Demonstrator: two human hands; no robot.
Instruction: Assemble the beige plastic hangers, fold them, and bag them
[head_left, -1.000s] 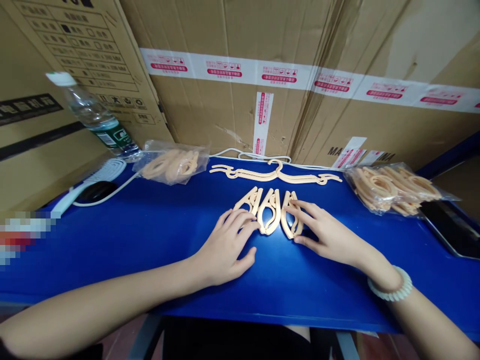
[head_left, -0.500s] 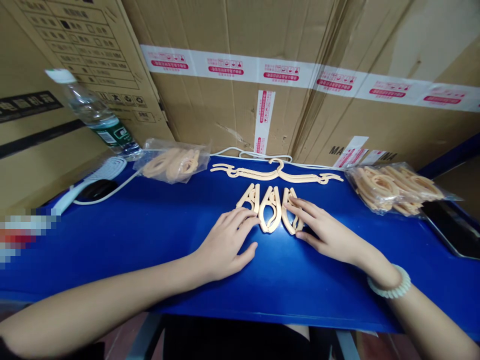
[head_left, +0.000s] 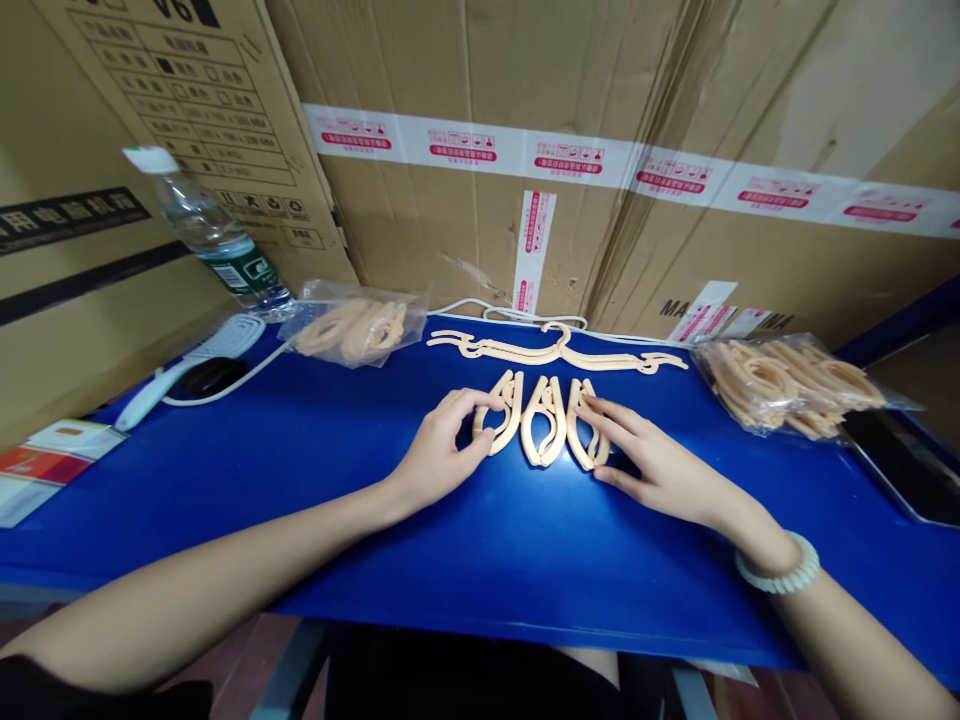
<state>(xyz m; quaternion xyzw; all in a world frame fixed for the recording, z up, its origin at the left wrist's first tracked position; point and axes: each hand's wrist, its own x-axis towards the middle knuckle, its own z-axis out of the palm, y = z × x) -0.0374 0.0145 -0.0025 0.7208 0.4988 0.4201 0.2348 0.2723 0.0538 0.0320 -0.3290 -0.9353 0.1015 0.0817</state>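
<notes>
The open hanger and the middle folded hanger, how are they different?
The open hanger spreads wide; the middle folded hanger is narrow. The open hanger lies farther back; the middle folded hanger lies nearer the front. Both are pale tan and lie on the blue table.

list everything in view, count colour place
Folded hangers: 3, beige, middle of table
Open hanger: 1, beige, behind those
Hanger bags: 2, clear, back left and right
Bottle: 1, clear, back left
Paddle-like item: 1, pale, left
Rounded item: 1, black, left
Flat item: 1, white and red, far left
Cable: count unclear, white, back
Device: 1, black, right
Cardboard: count unclear, brown, back and left
Tape: several, white and red, on cardboard
Table: 1, blue, centre
Bracelet: 1, pale green, right wrist
Left hand: 1, bare, at leftmost folded hanger
Right hand: 1, bare, at rightmost folded hanger
</notes>
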